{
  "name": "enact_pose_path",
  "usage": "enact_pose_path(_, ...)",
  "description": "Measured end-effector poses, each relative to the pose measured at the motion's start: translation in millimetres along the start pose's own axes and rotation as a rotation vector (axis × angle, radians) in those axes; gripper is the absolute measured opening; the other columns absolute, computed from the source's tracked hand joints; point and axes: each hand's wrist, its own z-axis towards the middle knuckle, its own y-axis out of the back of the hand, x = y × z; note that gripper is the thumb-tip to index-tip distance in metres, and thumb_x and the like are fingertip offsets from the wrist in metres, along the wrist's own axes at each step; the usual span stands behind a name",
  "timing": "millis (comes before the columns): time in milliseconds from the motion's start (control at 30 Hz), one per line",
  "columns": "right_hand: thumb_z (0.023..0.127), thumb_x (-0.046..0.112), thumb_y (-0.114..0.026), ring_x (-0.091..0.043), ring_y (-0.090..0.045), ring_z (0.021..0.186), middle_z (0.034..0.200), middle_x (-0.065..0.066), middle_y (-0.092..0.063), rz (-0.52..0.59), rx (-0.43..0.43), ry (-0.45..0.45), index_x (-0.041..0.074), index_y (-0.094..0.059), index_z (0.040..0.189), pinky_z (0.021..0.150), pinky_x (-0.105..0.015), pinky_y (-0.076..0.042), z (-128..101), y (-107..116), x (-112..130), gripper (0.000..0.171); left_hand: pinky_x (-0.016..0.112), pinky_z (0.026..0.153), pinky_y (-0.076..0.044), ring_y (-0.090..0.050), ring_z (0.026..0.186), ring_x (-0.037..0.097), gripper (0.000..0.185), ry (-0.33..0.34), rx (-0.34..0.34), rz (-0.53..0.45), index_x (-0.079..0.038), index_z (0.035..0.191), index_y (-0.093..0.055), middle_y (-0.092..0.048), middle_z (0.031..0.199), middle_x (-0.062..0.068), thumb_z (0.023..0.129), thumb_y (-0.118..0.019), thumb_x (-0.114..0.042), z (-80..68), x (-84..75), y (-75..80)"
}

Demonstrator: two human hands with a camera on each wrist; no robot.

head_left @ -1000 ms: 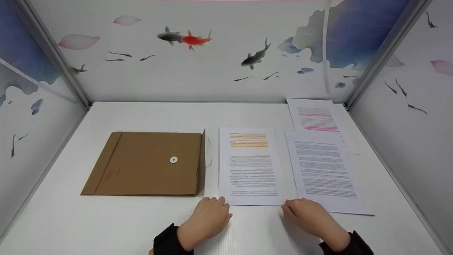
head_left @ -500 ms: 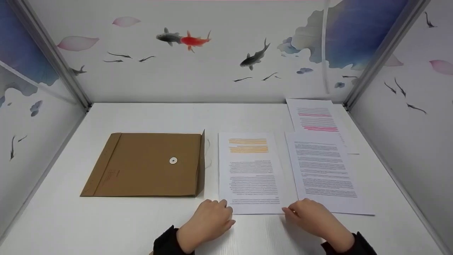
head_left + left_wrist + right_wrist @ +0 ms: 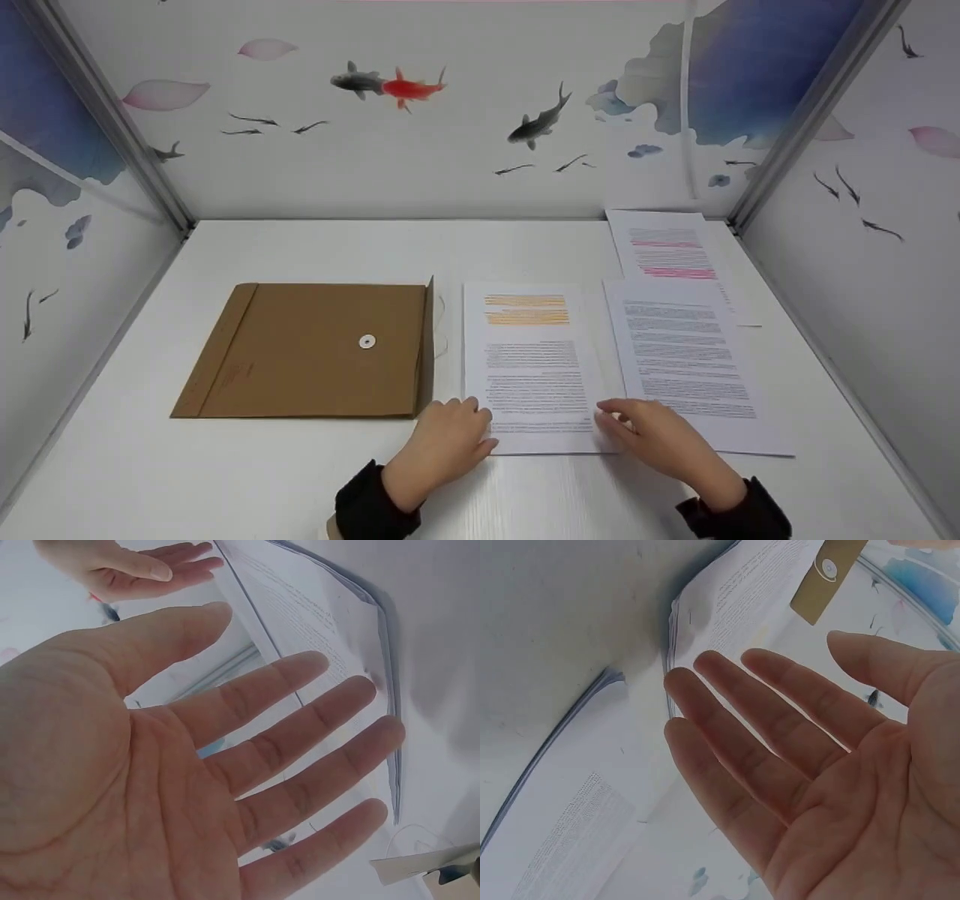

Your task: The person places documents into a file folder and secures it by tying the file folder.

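both hands are down at the near edge of the white desk (image 3: 300,247), one on each side of the orange-marked stack (image 3: 531,366). the left hand (image 3: 448,444) sits at the stack's near left corner, fingers straight and spread in the left wrist view, palm open, gripping nothing. the right hand (image 3: 651,435) is at the near right corner, fingers long and relaxed in the right wrist view, also holding nothing; whether the fingertips actually touch the paper, i cannot tell. the stack lies flat in the middle of the desk, just right of the brown envelope (image 3: 315,349), whose flap stands up on the side facing the stack. just to the right lies a second stack (image 3: 686,365) of plain print, overlapping the near end of a pink-marked stack (image 3: 670,253) back by the far right corner. black sleeves show at both wrists. painted fish and petals cover the walls around the desk.
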Motion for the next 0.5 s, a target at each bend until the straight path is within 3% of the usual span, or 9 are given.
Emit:
enact_pose_path(300,0.104,0.023,-0.058,-0.04,-0.068,0.118,0.13,-0.023,-0.069,0.053,-0.035,0.091,-0.003,-0.067,0.128,0.1,-0.056,-0.054,22.9,3.3,-16.0,0.036,0.03,0.058,-0.045,-0.065,0.073,0.022,0.033,0.045,0.033,-0.027,-0.009,0.095,-0.073,-0.066,0.082,0.004,0.092,-0.072,-0.041,11.6,0.6,3.8)
enact_pose_path(500,0.104,0.024,-0.059,-0.041,-0.067,0.118,0.13,-0.026,-0.068,0.11,-0.029,0.072,-0.004,-0.064,0.132,0.1,-0.056,-0.054,33.9,5.2,-22.6,0.04,0.031,0.06,-0.047,-0.066,0.077,0.022,0.034,0.088,0.079,-0.077,-0.008,0.101,-0.074,-0.067,0.085,0.006,0.089,-0.076,-0.039,20.1,2.2,4.7)
